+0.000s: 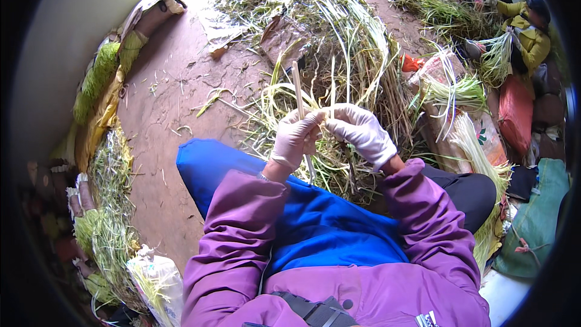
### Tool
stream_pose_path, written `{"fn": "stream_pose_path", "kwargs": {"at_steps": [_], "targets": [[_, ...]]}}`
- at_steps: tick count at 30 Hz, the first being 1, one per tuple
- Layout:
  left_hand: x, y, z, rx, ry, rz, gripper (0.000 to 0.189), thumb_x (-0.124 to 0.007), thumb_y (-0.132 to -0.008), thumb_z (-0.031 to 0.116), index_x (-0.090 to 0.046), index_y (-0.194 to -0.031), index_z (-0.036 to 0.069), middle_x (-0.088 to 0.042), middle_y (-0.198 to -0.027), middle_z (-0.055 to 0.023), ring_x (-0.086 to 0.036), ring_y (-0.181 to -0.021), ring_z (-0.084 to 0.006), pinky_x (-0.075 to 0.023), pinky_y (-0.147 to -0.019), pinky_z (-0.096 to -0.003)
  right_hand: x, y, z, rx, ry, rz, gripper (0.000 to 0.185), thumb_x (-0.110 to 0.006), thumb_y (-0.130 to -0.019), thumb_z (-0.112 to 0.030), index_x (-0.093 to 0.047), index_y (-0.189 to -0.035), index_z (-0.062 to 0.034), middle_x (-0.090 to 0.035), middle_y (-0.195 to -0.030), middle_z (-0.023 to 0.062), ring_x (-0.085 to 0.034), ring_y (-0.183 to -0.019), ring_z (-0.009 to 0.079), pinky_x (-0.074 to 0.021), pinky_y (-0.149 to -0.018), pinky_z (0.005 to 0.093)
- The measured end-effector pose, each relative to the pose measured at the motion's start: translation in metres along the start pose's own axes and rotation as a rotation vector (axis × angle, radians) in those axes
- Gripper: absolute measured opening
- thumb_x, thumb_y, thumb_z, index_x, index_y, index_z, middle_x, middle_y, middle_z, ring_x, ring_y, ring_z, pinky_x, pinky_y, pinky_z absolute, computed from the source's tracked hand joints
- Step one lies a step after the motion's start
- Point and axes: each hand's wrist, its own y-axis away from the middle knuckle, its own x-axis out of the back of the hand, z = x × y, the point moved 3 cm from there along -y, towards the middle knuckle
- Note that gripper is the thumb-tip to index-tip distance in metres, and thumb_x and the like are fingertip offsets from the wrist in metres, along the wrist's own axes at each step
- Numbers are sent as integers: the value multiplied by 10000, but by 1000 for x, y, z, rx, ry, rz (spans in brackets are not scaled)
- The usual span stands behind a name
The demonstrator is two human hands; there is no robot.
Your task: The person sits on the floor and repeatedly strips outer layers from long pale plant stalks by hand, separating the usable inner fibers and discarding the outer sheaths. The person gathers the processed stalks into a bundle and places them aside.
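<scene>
My left hand [292, 138], in a white glove, pinches a thick pale plant stalk [297, 88] that points up and away from me. Close beside it, the gloved right hand [361, 131] has its thumb and fingertips together at a thinner pale stalk [332, 79]. The fingertips of both hands nearly meet, and they hide the lower parts of the stalks. Beneath and beyond them spreads a large heap of long green and dry leaves [376, 86]. A blue apron [327, 227] covers my lap.
On my right, trimmed pale stalks [472, 141] lie over a printed woven sack [490, 134]. A red bag [515, 113] and a green sack [531, 222] stand farther right. A co-worker [529, 38] sits at the upper right. Leafy bundles [97, 72] line the left wall.
</scene>
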Motion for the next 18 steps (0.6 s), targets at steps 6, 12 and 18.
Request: {"fn": "stream_pose_path", "kwargs": {"at_steps": [6,12,18], "targets": [[10,-6,3,-108,96,218,161,-659,-880,175,-570,-779,88,-488,-567,29,-399,-388,-64,-317,-373,-239,15,-11,19,-34,-286,245,141,-636,-905,-143,-643,-992,-32,-687,-887,38,-625,-757,99,-482,-674,227],[56,-24,28,-220,517,302,127,-626,-897,194,-591,-858,77,-489,-562,39,-375,-382,-68,-299,-356,-248,68,-1,14,220,-394,423,111,-586,-915,-126,-641,-924,-30,-642,-768,35,-611,-723,139,-481,-696,255],[113,-13,91,-544,546,370,135,-599,-908,171,-592,-798,93,-450,-554,66,-343,-395,-52,-267,-348,-235,226,31,23,337,-576,842,134,-606,-924,-184,-638,-897,-57,-636,-749,37,-610,-668,157,-528,-647,276]]}}
